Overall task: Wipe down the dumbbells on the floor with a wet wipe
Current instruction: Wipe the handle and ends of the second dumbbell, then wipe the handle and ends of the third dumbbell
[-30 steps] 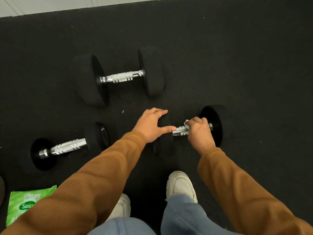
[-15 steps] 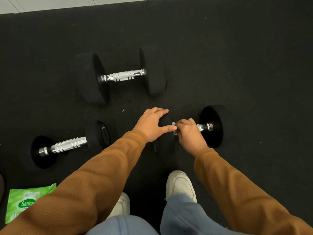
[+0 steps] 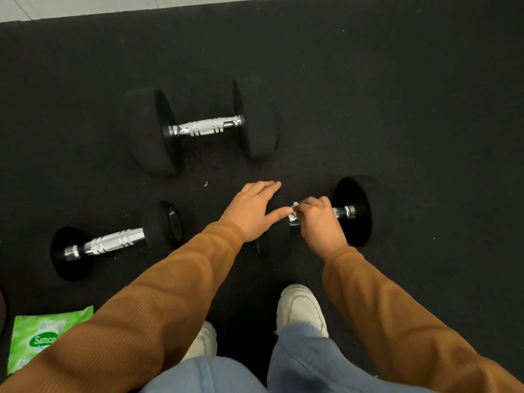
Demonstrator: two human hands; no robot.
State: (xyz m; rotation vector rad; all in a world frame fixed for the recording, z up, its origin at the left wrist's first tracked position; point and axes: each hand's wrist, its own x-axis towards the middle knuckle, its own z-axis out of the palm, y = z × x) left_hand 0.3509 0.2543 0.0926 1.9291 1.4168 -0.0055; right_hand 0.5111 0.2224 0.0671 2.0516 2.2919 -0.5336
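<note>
Three black dumbbells with chrome handles lie on the dark floor. My right hand (image 3: 319, 222) is curled around the handle of the near right dumbbell (image 3: 353, 211), pressing a small white wet wipe (image 3: 295, 207) against the chrome. Only a corner of the wipe shows. My left hand (image 3: 252, 211) rests flat on that dumbbell's left head, fingers spread, thumb pointing at the handle. A large dumbbell (image 3: 204, 127) lies further back. A small dumbbell (image 3: 113, 241) lies to the left.
A green wet wipe pack (image 3: 42, 336) lies on the floor at the lower left. My white shoes (image 3: 300, 307) and blue trouser legs are at the bottom. A pale floor strip (image 3: 85, 7) runs along the top edge.
My right hand has slid left along the handle with the wipe, from near the right head to the left end. My left hand has stayed on the left head.
</note>
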